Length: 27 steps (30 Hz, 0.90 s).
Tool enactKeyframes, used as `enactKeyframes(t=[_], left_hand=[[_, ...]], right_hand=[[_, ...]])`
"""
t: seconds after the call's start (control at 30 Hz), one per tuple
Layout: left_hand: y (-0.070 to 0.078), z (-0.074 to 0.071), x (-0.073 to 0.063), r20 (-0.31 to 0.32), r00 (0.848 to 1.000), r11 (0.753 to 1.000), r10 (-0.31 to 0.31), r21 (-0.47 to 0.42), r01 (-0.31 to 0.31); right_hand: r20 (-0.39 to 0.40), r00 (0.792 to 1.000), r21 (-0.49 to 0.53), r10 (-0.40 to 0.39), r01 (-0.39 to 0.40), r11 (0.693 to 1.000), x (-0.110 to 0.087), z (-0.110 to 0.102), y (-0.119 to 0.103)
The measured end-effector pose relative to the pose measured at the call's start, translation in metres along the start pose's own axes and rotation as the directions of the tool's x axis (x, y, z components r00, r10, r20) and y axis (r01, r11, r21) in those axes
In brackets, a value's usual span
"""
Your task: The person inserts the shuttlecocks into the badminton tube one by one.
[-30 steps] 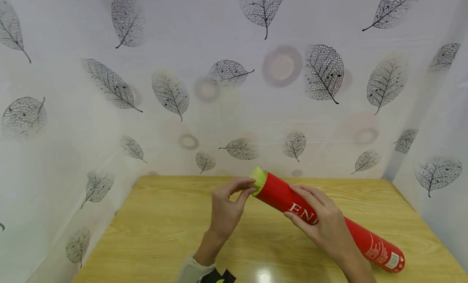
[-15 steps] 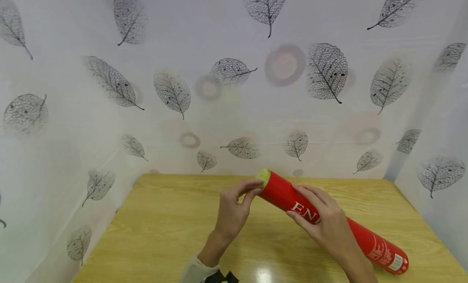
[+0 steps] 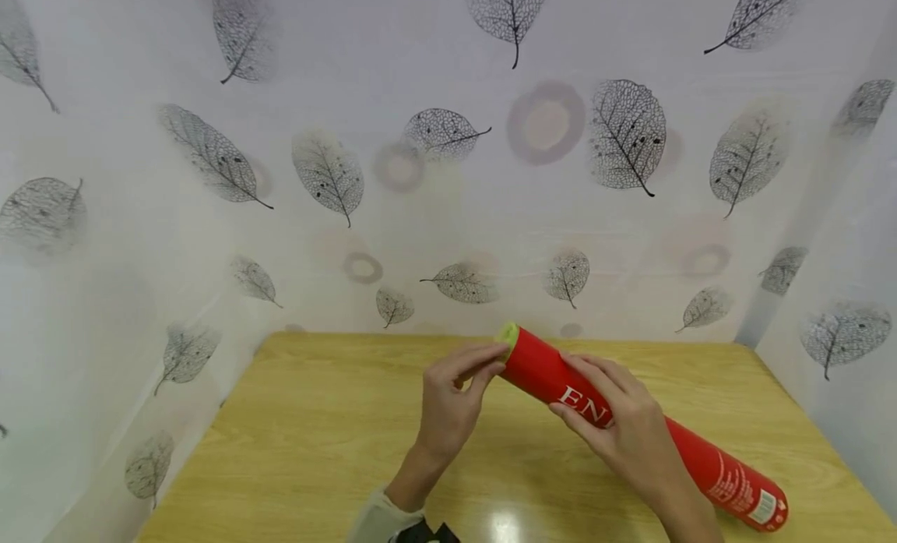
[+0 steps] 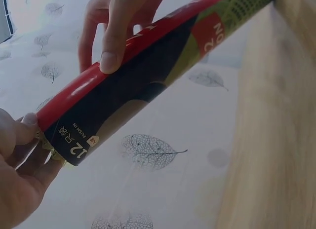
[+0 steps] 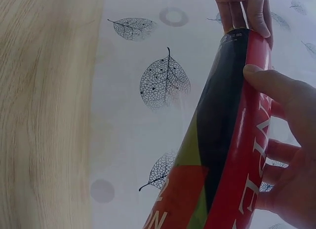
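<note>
A long red tube (image 3: pixel 536 365) with white lettering slants across the head view, its far end raised toward the back. Its other, barcoded end sits low at the right, near the tabletop. My right hand (image 3: pixel 631 426) grips the tube around its middle, thumb on the near side. At the raised mouth, my left hand (image 3: pixel 452 391) has thumb and bent fingers on a yellow-green shuttlecock (image 3: pixel 508 335), of which only the edge shows inside the rim. In the left wrist view the tube's dark side (image 4: pixel 133 86) faces the camera, and pale frilled bits of the shuttlecock (image 4: pixel 54 154) stick out between the fingers.
A light wooden table (image 3: pixel 315 418) lies beneath both hands. White sheeting (image 3: pixel 448 200) printed with dark leaves closes off the back and both sides, close behind the table's far edge.
The yellow-green shuttlecock has slid deeper into the tube's mouth, from sticking out clearly to nearly level with the rim. My left hand has moved slightly right with it; the right hand keeps its grip.
</note>
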<state>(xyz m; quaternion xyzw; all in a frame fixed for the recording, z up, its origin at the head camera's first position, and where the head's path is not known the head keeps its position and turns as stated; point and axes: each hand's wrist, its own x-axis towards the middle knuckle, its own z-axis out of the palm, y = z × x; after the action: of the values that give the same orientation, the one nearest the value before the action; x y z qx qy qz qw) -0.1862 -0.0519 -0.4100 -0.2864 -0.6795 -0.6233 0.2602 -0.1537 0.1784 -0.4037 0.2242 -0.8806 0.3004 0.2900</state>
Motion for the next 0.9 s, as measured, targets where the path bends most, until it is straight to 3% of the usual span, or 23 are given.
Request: enactKeyframes(t=[0.23, 0.5, 0.7, 0.9], left_hand=[[0.002, 0.006, 0.003, 0.011, 1.000, 1.000, -0.006, 0.022, 0.006], [-0.002, 0.008, 0.001, 0.058, 0.998, 1.000, -0.011, 0.018, 0.010], [-0.007, -0.004, -0.001, 0.106, 0.991, 0.995, -0.082, 0.059, 0.076], [-0.014, -0.023, -0.006, 0.181, 0.970, 0.981, -0.161, 0.133, 0.138]], right_hand=[[-0.001, 1.000, -0.025, -0.015, 0.015, 1.000, 0.004, -0.002, 0.002], [0.034, 0.999, -0.030, 0.032, -0.031, 0.999, 0.000, -0.002, 0.004], [0.044, 0.999, -0.031, 0.019, -0.018, 0.999, -0.002, 0.009, 0.008], [0.093, 0.995, -0.021, 0.045, -0.043, 0.999, -0.007, 0.027, 0.011]])
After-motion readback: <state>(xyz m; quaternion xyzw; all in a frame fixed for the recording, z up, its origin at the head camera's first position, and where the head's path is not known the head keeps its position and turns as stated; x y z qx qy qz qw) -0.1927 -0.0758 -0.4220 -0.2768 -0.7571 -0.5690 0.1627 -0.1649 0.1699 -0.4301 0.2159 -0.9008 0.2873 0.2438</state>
